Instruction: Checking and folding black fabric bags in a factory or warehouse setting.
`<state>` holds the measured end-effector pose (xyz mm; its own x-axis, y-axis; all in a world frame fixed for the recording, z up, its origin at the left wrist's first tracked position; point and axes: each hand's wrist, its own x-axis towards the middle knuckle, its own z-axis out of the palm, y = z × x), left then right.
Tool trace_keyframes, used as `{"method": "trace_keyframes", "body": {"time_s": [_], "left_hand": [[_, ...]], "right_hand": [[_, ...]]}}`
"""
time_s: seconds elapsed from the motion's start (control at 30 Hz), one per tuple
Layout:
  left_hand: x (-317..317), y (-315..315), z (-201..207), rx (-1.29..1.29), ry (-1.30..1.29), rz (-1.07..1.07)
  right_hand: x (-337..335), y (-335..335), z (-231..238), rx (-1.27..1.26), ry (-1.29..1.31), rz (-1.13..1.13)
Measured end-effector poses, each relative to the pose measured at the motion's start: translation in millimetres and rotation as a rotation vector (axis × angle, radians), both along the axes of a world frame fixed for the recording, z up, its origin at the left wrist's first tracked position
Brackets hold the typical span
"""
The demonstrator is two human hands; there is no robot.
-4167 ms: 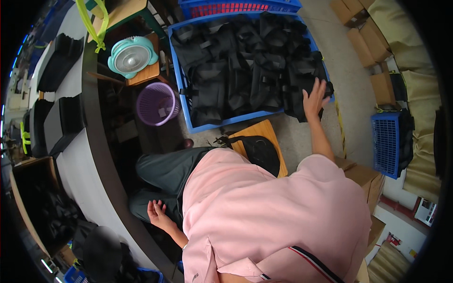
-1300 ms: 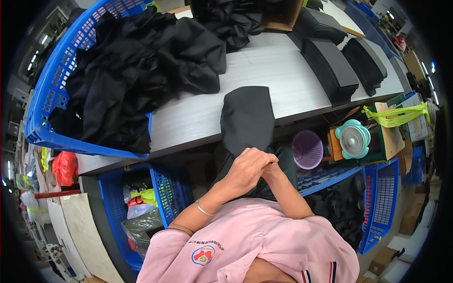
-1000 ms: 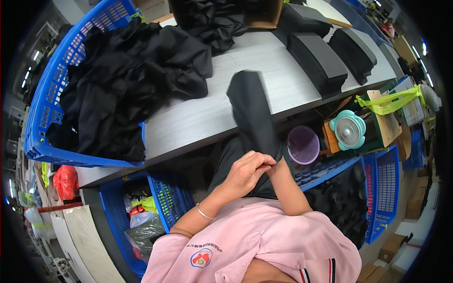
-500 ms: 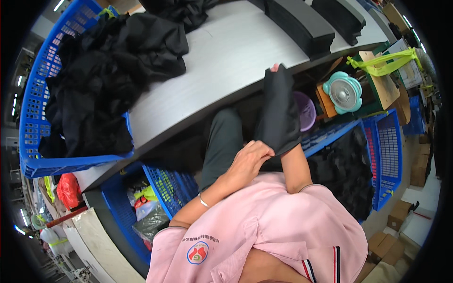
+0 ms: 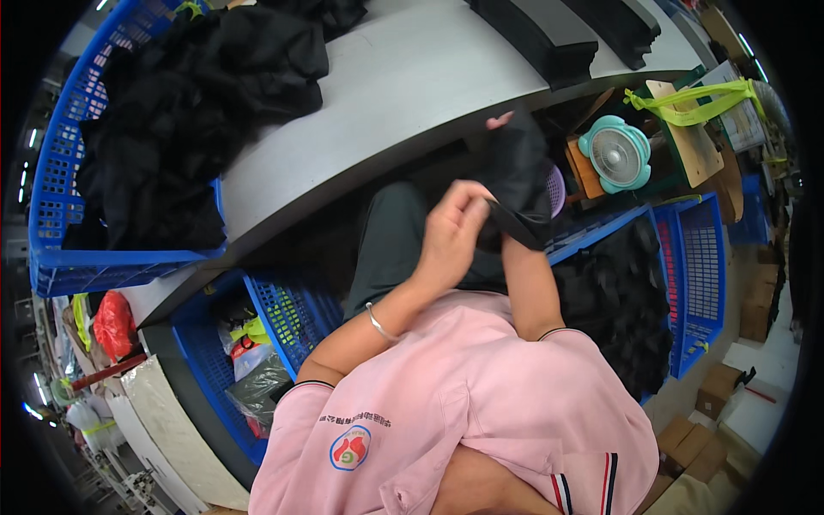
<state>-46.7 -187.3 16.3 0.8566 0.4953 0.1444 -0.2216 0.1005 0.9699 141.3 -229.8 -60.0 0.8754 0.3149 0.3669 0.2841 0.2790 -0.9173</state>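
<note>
A black fabric tube [image 5: 521, 163] covers my right hand and wrist, held up in front of the table's edge. Only pinkish fingertips of my right hand [image 5: 499, 121] show past its far end; the other fingers are hidden inside. My left hand [image 5: 457, 227] pinches the tube's near rim, close to my right forearm, with thumb and fingers together. A fold of the cloth hangs below the pinch. To the far left, a heap of black fabric pieces [image 5: 172, 129] spills over a blue plastic basket [image 5: 129, 273].
Black stacked strips [image 5: 549, 51] lie at the back of the grey table [image 5: 386, 94]. At the right are a teal fan [image 5: 616, 154], a purple basket [image 5: 556, 190] and a blue crate [image 5: 697, 283] by more black fabric [image 5: 614, 300]. Another blue crate [image 5: 287, 313] stands lower left.
My left hand has moved up and slightly right along the tube, still gripping its rim. The tube's near end has drawn up, baring more right forearm, and its far end has tilted.
</note>
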Motion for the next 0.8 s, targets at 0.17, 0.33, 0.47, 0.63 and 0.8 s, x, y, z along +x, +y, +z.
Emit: {"method": "trace_keyframes", "body": {"time_s": [0.17, 0.33, 0.47, 0.63, 0.8], "left_hand": [[63.8, 68.2, -10.5, 0.271, 0.068, 0.464], [134.7, 145.3, -6.2, 0.024, -0.087, 0.474], [181.0, 205.7, -2.3, -0.039, -0.089, 0.429], [220.5, 290.1, -2.8, -0.006, -0.070, 0.570], [222.9, 275.6, 46.5, 0.123, 0.106, 0.534]], "right_hand": [[-48.9, 56.0, 45.1, -0.437, -0.080, 0.279], [-66.4, 79.3, 59.7, -0.830, 0.001, 0.226], [-41.8, 80.9, 100.0, -0.337, 0.066, 0.364], [-27.7, 57.2, 102.9, -0.338, 0.108, 0.676], [4.0, 51.9, 115.0, -0.189, 0.819, 0.480]]}}
